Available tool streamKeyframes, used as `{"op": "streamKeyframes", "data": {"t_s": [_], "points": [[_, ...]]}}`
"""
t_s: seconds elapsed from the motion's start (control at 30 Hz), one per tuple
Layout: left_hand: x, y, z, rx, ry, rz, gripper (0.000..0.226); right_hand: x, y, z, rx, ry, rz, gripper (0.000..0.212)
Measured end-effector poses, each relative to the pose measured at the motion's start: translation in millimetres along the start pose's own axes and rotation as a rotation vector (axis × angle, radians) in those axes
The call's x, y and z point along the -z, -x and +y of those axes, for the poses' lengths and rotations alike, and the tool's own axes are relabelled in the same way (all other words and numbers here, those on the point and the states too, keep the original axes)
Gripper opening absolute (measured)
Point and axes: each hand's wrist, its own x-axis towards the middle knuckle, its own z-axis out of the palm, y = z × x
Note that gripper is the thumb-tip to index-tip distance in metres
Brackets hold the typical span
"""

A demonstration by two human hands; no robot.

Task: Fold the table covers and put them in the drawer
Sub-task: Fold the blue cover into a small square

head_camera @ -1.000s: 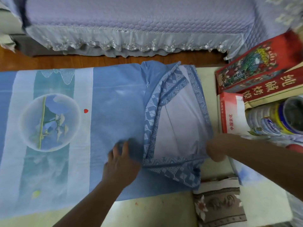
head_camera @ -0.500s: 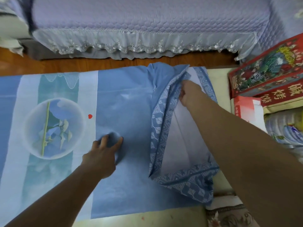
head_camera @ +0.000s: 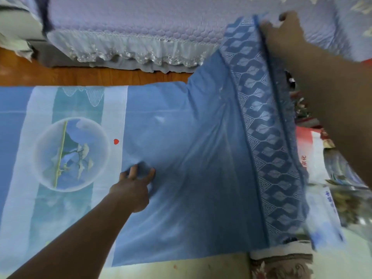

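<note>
Blue table cover [head_camera: 181,178] lies across the tabletop [head_camera: 181,266]; the left hand [head_camera: 131,190] presses it, fingers spread. Up and to the right, the right hand [head_camera: 281,35] grips its patterned border [head_camera: 259,117], lifted taut. One cover, two hands; red boxes [head_camera: 306,146] sit under the right forearm.

Cover [head_camera: 181,158]: thin matt woven cloth, smooth, softly creased, with a printed diamond-pattern border at right. Sofa throw [head_camera: 141,21], top of frame: quilted cloth, faint sheen, edged with a lace frill. Floor [head_camera: 80,77], upper left: polished reddish wood. Boxes [head_camera: 314,158], right edge: glossy printed card.
</note>
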Motion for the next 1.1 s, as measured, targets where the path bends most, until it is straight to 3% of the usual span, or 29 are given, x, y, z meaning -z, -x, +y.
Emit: {"op": "streamKeyframes", "data": {"t_s": [0.1,0.17,0.23,0.37,0.47,0.6,0.67,0.73,0.8,0.87,0.9,1.0,1.1], "points": [[-0.8,0.2,-2.1,-0.023,0.005,0.016,0.083,-3.4,43.4,43.7,-0.119,0.193,-0.227,0.095],[-2.6,-1.0,-2.9,-0.03,-0.006,0.012,0.083,-3.5,95.4,91.2,-0.214,0.288,-0.457,0.098],[-5.0,-4.4,-5.1,-0.027,-0.022,0.01,0.085,-1.0,145.2,131.5,-0.266,0.293,-0.581,0.095],[-11.0,-8.3,-7.4,-0.028,-0.039,0.03,0.083,15.9,217.8,186.7,-0.384,0.139,-0.573,0.078],[-20.3,-9.1,-8.3,-0.028,-0.046,0.091,0.085,40.5,253.1,210.2,-0.499,0.105,-0.779,0.067],[-23.6,-10.3,-10.3,-0.046,-0.04,0.145,0.083,76.6,298.0,240.6,-0.413,0.485,-1.12,0.052],[-26.4,-5.0,-8.9,-0.059,-0.007,0.176,0.077,90.8,318.5,250.4,-0.38,0.418,-1.093,0.039],[-40.7,10.4,-8.2,-0.105,0.026,0.318,0.073,99.4,334.7,251.8,-0.359,0.269,-0.872,0.006],[-66.9,28.2,-10.9,-0.239,-0.076,0.447,0.07,106.8,344.5,256.5,-0.4,0.103,-0.607,0.022],[-98.8,43.2,-17.5,-0.358,-0.188,0.421,0.074,115.9,353.1,261.0,-0.439,0.051,-0.45,0.022],[-115.8,48.7,-19.7,-0.399,-0.215,0.418,0.074,121.4,355.4,263.9,-0.405,0.149,-0.401,0.019],[-149.9,65.7,-18.3,-0.454,-0.248,0.456,0.066,128.5,360.3,280.9,-0.2,0.75,-0.323,0.021],[-160.1,77.2,-18.0,-0.417,-0.231,0.511,0.07,115.2,367.0,292.9,-0.377,0.896,-0.389,0.032]]}}
